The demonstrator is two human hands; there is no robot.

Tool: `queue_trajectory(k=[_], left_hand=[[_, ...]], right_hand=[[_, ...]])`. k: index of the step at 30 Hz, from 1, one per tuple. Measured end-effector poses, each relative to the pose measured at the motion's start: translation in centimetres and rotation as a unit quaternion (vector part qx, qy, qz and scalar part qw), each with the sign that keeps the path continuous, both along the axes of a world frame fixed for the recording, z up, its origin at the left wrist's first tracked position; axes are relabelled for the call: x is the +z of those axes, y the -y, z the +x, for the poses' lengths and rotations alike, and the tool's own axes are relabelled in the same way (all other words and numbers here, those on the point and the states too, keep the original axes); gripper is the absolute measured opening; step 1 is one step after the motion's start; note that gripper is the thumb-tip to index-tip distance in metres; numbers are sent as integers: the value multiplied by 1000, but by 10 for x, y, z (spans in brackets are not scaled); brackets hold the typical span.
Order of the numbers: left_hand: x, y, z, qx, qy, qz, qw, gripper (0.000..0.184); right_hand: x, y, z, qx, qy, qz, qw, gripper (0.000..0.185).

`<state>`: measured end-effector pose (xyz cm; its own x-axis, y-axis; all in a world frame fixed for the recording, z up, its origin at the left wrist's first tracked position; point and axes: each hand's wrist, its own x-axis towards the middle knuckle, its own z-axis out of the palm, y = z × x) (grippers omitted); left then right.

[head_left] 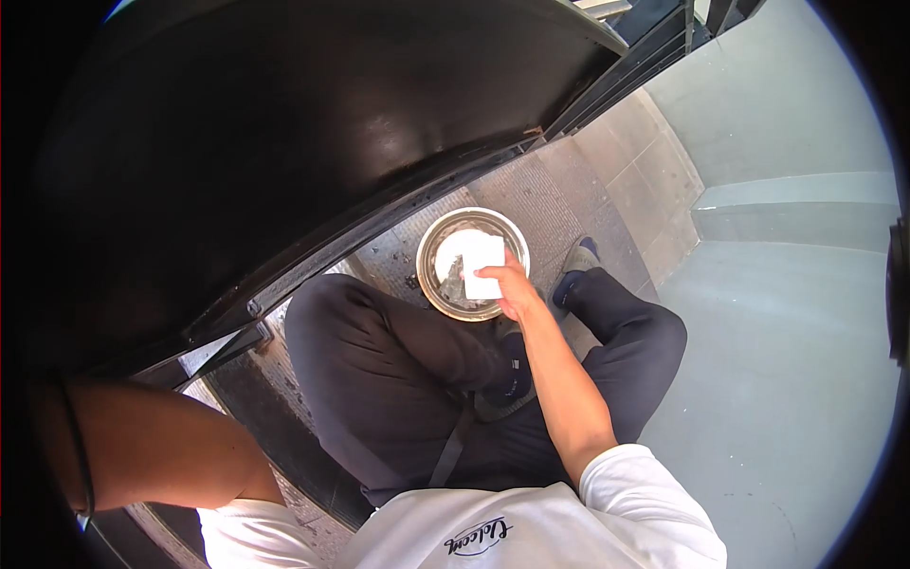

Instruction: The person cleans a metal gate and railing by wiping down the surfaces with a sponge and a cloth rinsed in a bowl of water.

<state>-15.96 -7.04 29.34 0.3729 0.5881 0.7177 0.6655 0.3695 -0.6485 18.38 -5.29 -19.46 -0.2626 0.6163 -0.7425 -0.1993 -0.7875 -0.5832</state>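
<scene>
My right hand (512, 287) is closed on a flat white rectangular piece (484, 267), thumb on its upper face and fingers mostly hidden beneath. Whether it is sponge or folded cloth I cannot make out. The piece is above the right part of a round metal bowl (426, 289), which rests on the step between my feet. Something whitish, and a darker patch I cannot identify, show inside the bowl. My left arm (161, 450) reaches out to the left, with a dark band near the frame's edge; the left hand itself is out of sight.
A large dark glossy panel (313, 123) rises in front and to the left, with metal railing bars (654, 57) at the upper right. On the right stands a grey wall (777, 379). Ribbed steps (540, 199) lie below, and my bent legs flank the bowl.
</scene>
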Motion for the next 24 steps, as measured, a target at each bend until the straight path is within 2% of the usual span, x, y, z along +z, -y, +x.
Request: queue_trajectory(k=[2,4,5,6,7,8,10,11,13,14,16,18,20,22,24], left_hand=[[-3,-3,-2,3,1,-2,1000,43],[-4,-6,-2,2,-4,-6,1000,43],[-4,-7,-4,2,-7,-8,1000,43],[-3,-8,-4,3,-6,-8,1000,43],[-4,-8,-3,3,-9,-10,1000,43],[-5,-8,-3,2,-11,-11,1000,42],[-6,-9,-2,1,-14,-13,1000,42],[-6,-9,-2,-1,-18,-13,1000,42],[-6,-10,-4,-1,-21,-12,1000,42],[-6,-9,-4,-2,-22,-11,1000,42],[-6,-10,-7,2,-18,-9,1000,42],[-4,-11,-7,0,-20,-12,1000,42],[-4,-11,-9,2,-21,-11,1000,42],[-5,-11,-9,-1,-22,-12,1000,42],[-6,-12,-10,-4,-23,-14,1000,41]], right_hand=[[19,-15,12,-123,12,111,986,42],[78,-44,20,-125,93,153,976,36],[96,-59,28,-104,196,233,947,34],[110,-75,33,-80,296,309,900,32],[128,-89,32,-93,437,376,812,31],[138,-103,31,-104,563,430,698,30],[134,-136,36,-141,592,484,629,41],[129,-155,39,-142,591,485,628,41],[114,-183,46,-99,665,594,442,52],[113,-187,47,-99,665,595,440,52],[111,-196,47,-68,776,527,341,64],[101,-201,53,-52,784,520,335,66],[91,-201,57,9,807,521,278,63],[82,-203,59,30,812,515,273,60],[81,-201,60,128,822,484,273,59]])
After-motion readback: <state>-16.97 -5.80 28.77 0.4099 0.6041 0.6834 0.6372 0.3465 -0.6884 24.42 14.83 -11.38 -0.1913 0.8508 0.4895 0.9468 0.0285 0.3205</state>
